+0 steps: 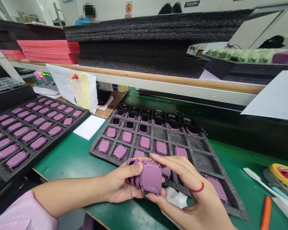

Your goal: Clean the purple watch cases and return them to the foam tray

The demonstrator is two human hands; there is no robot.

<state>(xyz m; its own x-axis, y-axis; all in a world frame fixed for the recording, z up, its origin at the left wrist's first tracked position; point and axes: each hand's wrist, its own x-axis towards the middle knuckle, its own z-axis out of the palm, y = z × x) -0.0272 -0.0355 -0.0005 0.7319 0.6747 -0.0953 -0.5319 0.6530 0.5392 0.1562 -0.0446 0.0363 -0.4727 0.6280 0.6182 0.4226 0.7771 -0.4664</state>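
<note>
Several purple watch cases (151,177) are stacked side by side in my left hand (121,182), the thumb pressed on the stack. The outermost case faces me with its back side showing small printed marks. My right hand (182,188), with a red string at the wrist, has fingers and thumb around the right edge of that case. Beneath and behind the hands lies a grey foam tray (203,161), with purple cases face down in the near rows and dark-screened watches in the far rows. Some of its compartments hold nothing.
Another foam tray (80,123) full of purple cases is on the left, beside a white paper pad (90,127). To the right are an orange tool (266,212), a white brush (259,180) and yellow tape (284,172). A shelf (158,78) with foam stacks runs behind.
</note>
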